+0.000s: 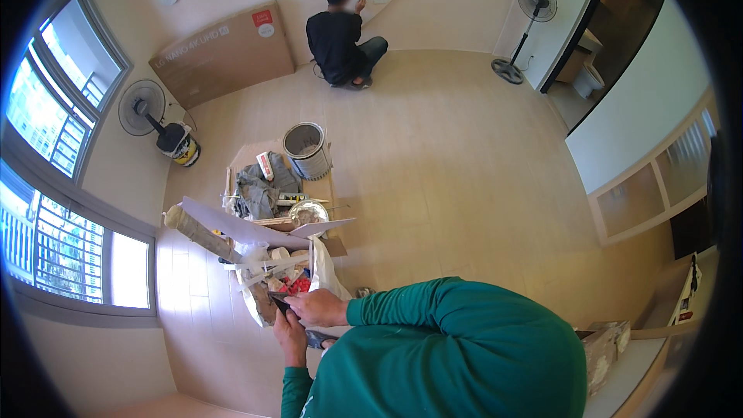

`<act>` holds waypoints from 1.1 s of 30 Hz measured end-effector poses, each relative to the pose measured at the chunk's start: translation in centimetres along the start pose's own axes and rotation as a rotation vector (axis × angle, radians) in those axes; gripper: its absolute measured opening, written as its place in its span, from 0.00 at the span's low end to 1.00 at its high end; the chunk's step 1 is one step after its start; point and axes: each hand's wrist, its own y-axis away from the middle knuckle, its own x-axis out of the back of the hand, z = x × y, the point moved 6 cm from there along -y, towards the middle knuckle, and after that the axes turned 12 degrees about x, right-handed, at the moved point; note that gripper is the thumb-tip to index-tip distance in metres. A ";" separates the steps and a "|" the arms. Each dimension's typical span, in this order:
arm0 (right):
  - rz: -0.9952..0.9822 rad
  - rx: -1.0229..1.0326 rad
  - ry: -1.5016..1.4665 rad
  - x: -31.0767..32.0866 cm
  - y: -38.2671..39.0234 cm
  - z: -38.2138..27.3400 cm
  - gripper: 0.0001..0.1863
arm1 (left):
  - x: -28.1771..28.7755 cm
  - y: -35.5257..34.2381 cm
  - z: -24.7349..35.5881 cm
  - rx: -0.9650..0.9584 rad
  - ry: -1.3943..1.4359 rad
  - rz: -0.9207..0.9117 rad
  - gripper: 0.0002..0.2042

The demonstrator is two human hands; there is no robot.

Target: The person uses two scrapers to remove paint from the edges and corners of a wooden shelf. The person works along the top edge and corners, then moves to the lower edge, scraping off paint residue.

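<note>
My left hand (289, 336) is closed round the lower end of a small dark slab that looks like a smartphone (279, 302). From the right, my right hand (322, 307) reaches over to it, its fingers bent against the phone's edge and face. What the screen shows is too small to make out. Just beyond both hands stands a white sack (323, 267) stuffed with scraps, red bits and white strips. A long roll (200, 234) and a pale board (240, 224) stick out of its top.
Past the sack, a cardboard sheet carries a metal can (307, 153), grey cloths (259, 190) and a round tin (309, 215). A person in black (337, 39) squats at the far wall by a large carton (224, 54). Fans stand left (142, 108) and right (537, 1).
</note>
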 end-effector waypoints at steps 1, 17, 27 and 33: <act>0.027 -0.026 0.031 0.0 0.2 0.0 0.13 | 0.0 -0.1 -0.4 0.013 -0.020 -0.008 0.11; 0.538 -0.275 -0.359 2.8 1.6 3.9 0.21 | -1.6 2.4 5.9 0.287 1.246 -0.738 0.24; 0.456 -0.558 -0.521 5.5 7.6 4.3 0.22 | -6.1 1.8 8.1 0.118 1.057 -0.729 0.22; 0.524 -0.328 -0.272 8.2 7.6 4.8 0.29 | -6.8 -0.1 10.9 -0.112 0.322 -0.380 0.18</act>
